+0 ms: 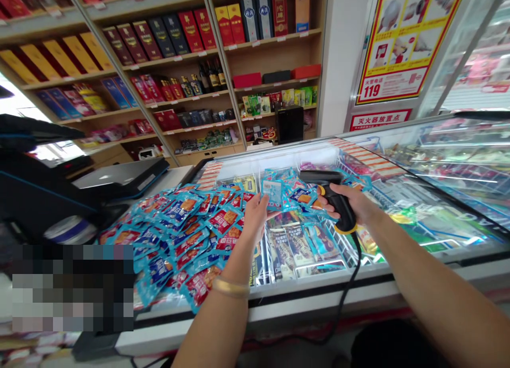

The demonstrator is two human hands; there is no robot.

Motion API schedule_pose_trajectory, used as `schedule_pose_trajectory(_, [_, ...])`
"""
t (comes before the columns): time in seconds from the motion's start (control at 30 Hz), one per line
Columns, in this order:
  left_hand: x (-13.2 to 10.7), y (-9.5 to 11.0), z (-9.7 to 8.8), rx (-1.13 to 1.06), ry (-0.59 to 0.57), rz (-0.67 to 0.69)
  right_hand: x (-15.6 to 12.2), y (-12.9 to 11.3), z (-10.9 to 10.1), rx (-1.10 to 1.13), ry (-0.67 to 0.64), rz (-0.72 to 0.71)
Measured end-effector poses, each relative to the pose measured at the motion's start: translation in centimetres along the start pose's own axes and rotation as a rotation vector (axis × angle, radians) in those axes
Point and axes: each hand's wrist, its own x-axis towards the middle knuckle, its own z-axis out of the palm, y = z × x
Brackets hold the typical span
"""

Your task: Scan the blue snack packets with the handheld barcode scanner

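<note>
My left hand pinches a small blue snack packet, its pale printed back turned up. In my right hand is a black barcode scanner with yellow trim, gripped by its handle; its head points left toward the packet. A cord hangs from the handle. Left of my left hand spreads a large heap of blue and red snack packets on the glass top of a chest freezer. More blue packets lie behind and between my hands.
Wrapped ice creams show through the freezer glass in white wire baskets. At left stand a dark checkout machine and a flat scale-like device. Shelves with boxes and bottles line the back; a fire-safety poster hangs at right.
</note>
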Motion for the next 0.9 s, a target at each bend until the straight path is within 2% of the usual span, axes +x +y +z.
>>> schedule_pose_trajectory(0.3, [0.7, -1.3, 0.2, 0.555, 0.051, 0.287, 0.1, 0.2, 0.5, -0.117, -0.079, 0.082])
schedule_pose_trajectory(0.6, [0.4, -1.2, 0.3, 0.676, 0.052, 0.336, 0.1, 0.2, 0.4, -0.12, -0.091, 0.088])
schedule_pose_trajectory(0.7, [-0.4, 0.1, 0.3, 0.738, 0.132, 0.369, 0.0, 0.1, 0.6, -0.084, -0.076, 0.064])
schedule_pose_trajectory(0.8, [-2.1, 2.6, -1.5, 0.867, 0.244, 0.506, 0.0, 0.1, 0.8, -0.043, -0.076, 0.043])
schedule_pose_trajectory(0.9, [-4.2, 5.2, -6.0, 1.099, 0.333, 0.678, 0.0, 0.4, 1.3, -0.033, -0.092, 0.041])
